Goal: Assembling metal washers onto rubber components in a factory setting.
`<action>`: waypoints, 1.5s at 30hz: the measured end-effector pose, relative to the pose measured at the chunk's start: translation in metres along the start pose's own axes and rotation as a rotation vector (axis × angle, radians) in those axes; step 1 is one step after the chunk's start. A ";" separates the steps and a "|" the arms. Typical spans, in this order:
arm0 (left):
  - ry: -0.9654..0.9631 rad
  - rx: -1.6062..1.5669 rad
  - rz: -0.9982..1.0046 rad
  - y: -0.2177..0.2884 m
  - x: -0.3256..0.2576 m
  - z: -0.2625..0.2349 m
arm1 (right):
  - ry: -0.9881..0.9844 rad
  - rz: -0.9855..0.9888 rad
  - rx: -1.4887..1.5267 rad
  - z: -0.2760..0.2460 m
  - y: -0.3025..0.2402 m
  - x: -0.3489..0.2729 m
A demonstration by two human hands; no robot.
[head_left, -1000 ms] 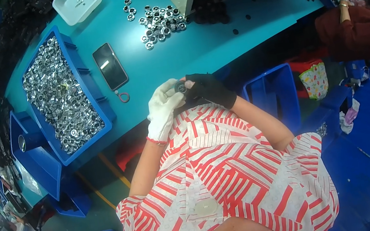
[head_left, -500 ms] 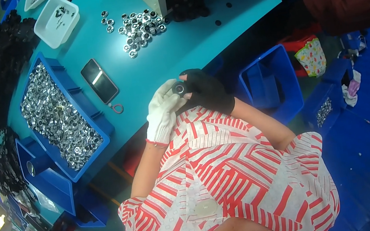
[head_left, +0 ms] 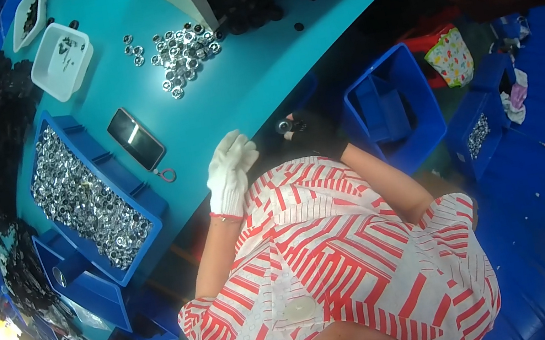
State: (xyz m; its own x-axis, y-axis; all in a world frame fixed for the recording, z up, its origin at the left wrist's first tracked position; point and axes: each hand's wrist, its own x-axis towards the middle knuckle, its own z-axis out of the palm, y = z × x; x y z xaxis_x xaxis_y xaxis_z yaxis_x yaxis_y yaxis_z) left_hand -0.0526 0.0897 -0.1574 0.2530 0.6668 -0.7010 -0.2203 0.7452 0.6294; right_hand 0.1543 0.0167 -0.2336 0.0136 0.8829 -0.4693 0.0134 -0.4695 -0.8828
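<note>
The right hand (head_left: 315, 134), in a black glove, has its grip closed on a small round part (head_left: 285, 126), held just off the near edge of the tabletop (head_left: 205, 113). The white-gloved left hand (head_left: 230, 166), to its left, is released, with nothing visible in it. The part looks light, stiff and probably slippery where shiny; pinching its rim with bare fingertips seems surest.

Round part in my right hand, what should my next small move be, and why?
Probably carry the round part rightward over the open blue bin: the black-gloved right hand alone grips it, the white-gloved left hand is apart from it, and that bin stands nearby.
</note>
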 end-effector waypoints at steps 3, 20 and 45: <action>0.030 -0.006 -0.022 0.001 0.001 -0.015 | 0.085 0.016 -0.062 0.004 0.051 0.014; 0.066 -0.180 0.074 -0.014 -0.021 -0.018 | 0.607 -0.573 -0.695 -0.090 -0.055 0.121; 0.169 0.254 0.554 0.018 -0.052 0.015 | -0.788 0.382 1.047 0.041 -0.074 0.062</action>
State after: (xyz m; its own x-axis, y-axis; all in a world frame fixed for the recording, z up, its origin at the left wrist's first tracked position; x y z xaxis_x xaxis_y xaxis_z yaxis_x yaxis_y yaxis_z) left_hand -0.0560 0.0683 -0.1041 0.0088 0.9605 -0.2783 -0.0407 0.2784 0.9596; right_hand 0.1130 0.1066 -0.1980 -0.7275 0.6349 -0.2600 -0.6245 -0.7698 -0.1323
